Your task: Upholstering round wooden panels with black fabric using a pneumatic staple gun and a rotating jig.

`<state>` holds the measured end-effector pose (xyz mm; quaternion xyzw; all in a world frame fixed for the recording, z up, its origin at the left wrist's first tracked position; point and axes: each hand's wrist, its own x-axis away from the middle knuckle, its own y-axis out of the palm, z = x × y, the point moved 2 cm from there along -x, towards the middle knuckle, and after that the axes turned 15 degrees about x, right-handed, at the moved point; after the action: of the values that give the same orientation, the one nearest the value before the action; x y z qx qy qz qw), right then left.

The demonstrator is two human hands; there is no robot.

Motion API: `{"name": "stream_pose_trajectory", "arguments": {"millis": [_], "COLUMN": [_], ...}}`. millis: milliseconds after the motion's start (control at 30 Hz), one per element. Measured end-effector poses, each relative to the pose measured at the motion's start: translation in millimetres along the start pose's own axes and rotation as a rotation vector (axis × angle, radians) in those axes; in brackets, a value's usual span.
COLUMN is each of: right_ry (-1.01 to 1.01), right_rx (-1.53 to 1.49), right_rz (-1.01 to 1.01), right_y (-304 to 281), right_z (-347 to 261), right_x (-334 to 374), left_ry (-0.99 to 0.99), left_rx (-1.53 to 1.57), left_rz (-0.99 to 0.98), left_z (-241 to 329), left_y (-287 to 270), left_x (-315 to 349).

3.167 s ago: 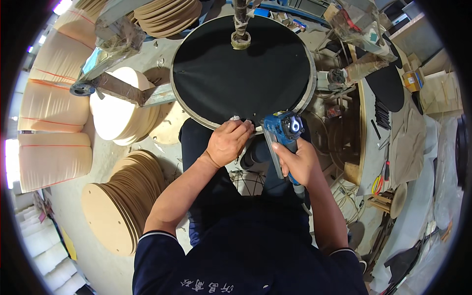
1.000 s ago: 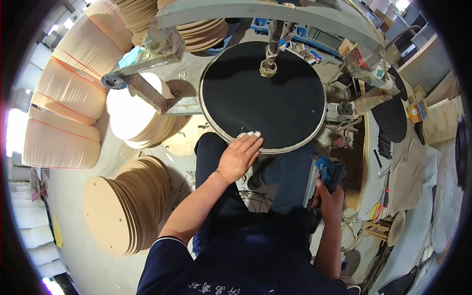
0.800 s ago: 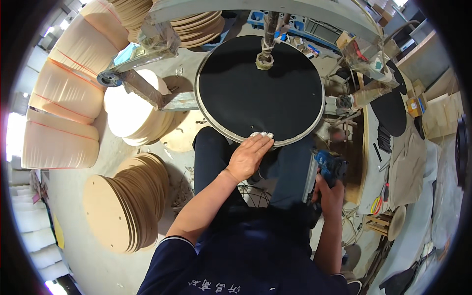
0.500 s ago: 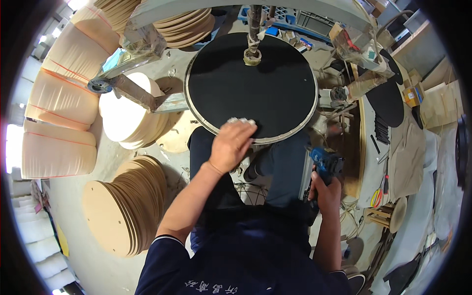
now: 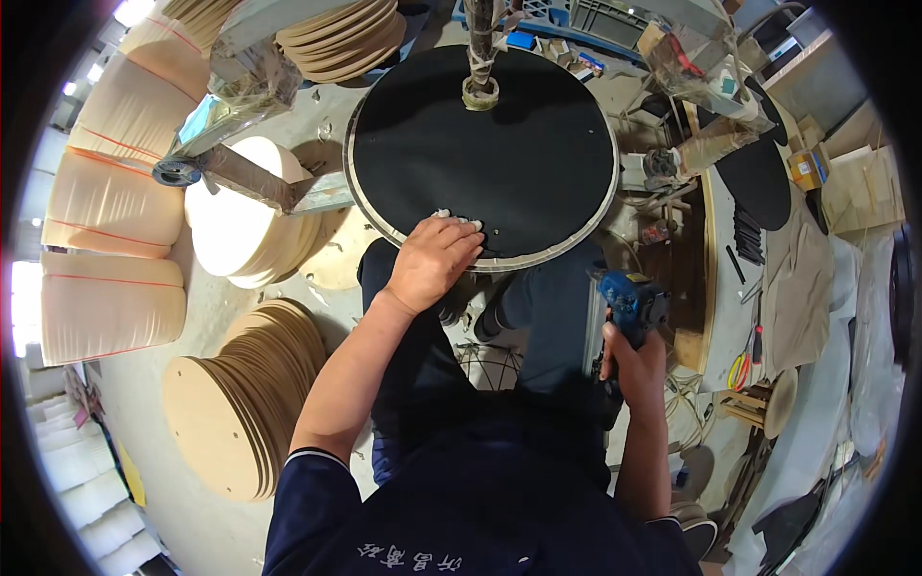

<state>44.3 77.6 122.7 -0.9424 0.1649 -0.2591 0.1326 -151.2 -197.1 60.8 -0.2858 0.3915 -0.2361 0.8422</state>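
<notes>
My left hand (image 5: 437, 257) rests on the near edge of a round black-covered disc (image 5: 519, 163) with a pale rim. Its fingers lie flat on the black surface, and the fingertips have white coverings. Just right of those fingertips a small hole or mark shows in the black cover. Low on the right, beside my thigh, my right hand (image 5: 634, 360) is wrapped round the handle of a blue and black pistol-grip power tool (image 5: 629, 300). The tool is held apart from the disc, its front pointing forward.
A wrapped metal post (image 5: 478, 43) comes down over the disc's far part, with frame arms on both sides. Tan round boards (image 5: 206, 422) are stacked at left, near wrapped pale bundles (image 5: 113, 302). On the right-hand bench (image 5: 725, 317) lie scissors (image 5: 739, 372) and black strips (image 5: 747, 235).
The whole view has shifted slightly. My left hand has slid a little leftward on the disc, uncovering the small mark beside its fingertips. My right hand still holds the power tool.
</notes>
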Motion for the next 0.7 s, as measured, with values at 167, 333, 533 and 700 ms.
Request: {"name": "stream_pose_trajectory", "arguments": {"millis": [167,333,533,700], "right_ry": [-0.005,-0.017,-0.002,0.003], "right_rx": [-0.011,0.004,0.019,0.031], "right_rz": [-0.002,-0.014,-0.006,-0.01], "right_y": [0.5,1.5,2.8,3.3], "right_z": [2.6,7.7,4.8,3.2], "right_x": [-1.2,-3.1,-1.8,-1.6], "left_ry": [0.025,0.13,0.091,0.045], "left_rx": [-0.034,-0.022,0.013,-0.031], "left_rz": [-0.036,-0.061,-0.015,0.018], "left_z": [-0.2,0.2,-0.4,3.4], "left_y": [-1.5,-3.4,2.1,7.2], "left_x": [0.4,-0.7,-5.0,-7.2]}}
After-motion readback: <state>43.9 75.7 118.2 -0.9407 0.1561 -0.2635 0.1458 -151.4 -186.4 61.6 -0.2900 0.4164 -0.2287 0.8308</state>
